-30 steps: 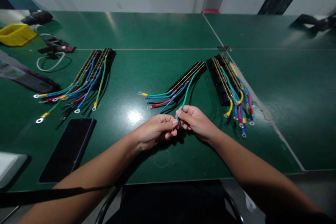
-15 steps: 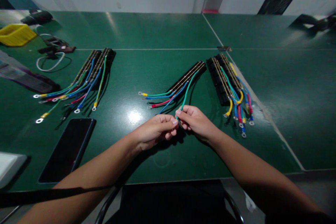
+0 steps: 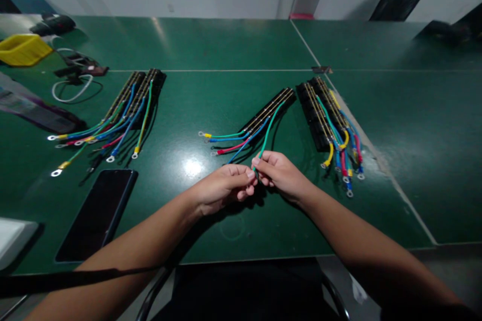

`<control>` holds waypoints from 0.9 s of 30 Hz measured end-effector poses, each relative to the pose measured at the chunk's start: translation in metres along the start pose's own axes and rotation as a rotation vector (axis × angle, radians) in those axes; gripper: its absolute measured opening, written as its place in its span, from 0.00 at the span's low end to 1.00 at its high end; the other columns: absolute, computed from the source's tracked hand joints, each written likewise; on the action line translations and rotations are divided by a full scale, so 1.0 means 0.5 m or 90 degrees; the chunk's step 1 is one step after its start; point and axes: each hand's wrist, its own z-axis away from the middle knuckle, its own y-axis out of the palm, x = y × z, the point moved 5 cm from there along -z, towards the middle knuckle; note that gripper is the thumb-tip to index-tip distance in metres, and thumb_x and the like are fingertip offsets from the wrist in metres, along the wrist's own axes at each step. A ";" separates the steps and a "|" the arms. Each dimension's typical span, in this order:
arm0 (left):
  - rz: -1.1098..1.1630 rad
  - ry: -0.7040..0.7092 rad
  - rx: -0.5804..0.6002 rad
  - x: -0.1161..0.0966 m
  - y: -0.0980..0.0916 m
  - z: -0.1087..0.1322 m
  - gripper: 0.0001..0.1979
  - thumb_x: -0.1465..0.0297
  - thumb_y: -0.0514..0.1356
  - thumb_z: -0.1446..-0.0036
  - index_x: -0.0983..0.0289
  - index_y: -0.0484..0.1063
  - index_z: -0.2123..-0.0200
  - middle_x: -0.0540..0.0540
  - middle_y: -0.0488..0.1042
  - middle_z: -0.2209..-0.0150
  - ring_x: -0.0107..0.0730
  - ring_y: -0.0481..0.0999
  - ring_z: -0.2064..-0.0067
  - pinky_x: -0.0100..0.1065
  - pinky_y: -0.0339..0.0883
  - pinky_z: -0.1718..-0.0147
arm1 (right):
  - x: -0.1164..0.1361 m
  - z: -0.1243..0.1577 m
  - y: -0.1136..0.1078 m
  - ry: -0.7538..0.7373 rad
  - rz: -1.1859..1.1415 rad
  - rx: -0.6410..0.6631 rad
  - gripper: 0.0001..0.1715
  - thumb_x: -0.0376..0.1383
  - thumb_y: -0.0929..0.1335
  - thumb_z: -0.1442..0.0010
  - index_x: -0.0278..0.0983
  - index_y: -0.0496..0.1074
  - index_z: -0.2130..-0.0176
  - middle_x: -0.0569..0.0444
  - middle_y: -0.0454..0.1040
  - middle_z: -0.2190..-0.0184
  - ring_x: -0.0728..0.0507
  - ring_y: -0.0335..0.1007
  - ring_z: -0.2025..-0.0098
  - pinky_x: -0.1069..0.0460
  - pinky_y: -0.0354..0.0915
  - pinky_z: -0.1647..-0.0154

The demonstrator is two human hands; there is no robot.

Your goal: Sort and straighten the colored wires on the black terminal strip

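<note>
A long green wire (image 3: 268, 133) runs from the far end of a black terminal strip (image 3: 263, 113) down toward me. My right hand (image 3: 280, 175) pinches this wire between thumb and fingers. Right beside it, my left hand (image 3: 226, 188) is closed on the wire's lower end, and the fingers hide that tip. From the same strip, other wires with ring terminals fan out to the left, among them a red-sleeved one (image 3: 226, 151) and a blue wire (image 3: 238, 152) passing behind my left hand.
Paired terminal strips with wires lie at left (image 3: 141, 93) and right (image 3: 320, 110). A phone (image 3: 98, 215) rests left of my forearm. Further left are a white box (image 3: 15, 241), a yellow bin (image 3: 24, 50) and a white cable (image 3: 73, 96). The green table's (image 3: 263, 241) front edge is near me.
Both hands keep hold of the green wire in almost the same place. At the far right edge, a dark blurred shape has shifted.
</note>
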 end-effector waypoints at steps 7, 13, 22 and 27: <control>-0.028 0.007 0.005 -0.006 0.005 -0.002 0.14 0.63 0.63 0.45 0.70 0.73 0.66 0.55 0.75 0.72 0.21 0.72 0.76 0.22 0.56 0.79 | 0.002 0.001 0.002 0.002 -0.016 0.007 0.16 0.44 0.68 0.42 0.34 0.65 0.71 0.60 0.68 0.82 0.55 0.57 0.82 0.59 0.50 0.83; -0.027 0.006 0.006 -0.002 0.002 -0.004 0.13 0.63 0.64 0.45 0.70 0.73 0.67 0.54 0.74 0.73 0.21 0.72 0.76 0.21 0.55 0.80 | 0.002 0.000 0.001 0.009 -0.008 -0.005 0.16 0.44 0.68 0.42 0.34 0.65 0.72 0.60 0.67 0.83 0.55 0.57 0.83 0.59 0.48 0.84; -0.013 0.000 -0.036 0.003 -0.007 -0.002 0.15 0.63 0.66 0.48 0.69 0.69 0.72 0.49 0.70 0.78 0.15 0.61 0.81 0.21 0.51 0.81 | -0.004 0.000 -0.002 0.017 0.002 -0.011 0.16 0.45 0.68 0.42 0.35 0.65 0.70 0.62 0.63 0.84 0.55 0.51 0.85 0.58 0.46 0.85; -0.026 0.006 -0.015 -0.001 0.001 -0.002 0.15 0.62 0.64 0.45 0.70 0.72 0.68 0.53 0.73 0.74 0.19 0.67 0.77 0.22 0.54 0.79 | 0.000 0.001 -0.001 0.008 0.007 0.001 0.16 0.44 0.68 0.41 0.35 0.65 0.71 0.59 0.66 0.83 0.55 0.56 0.83 0.59 0.48 0.83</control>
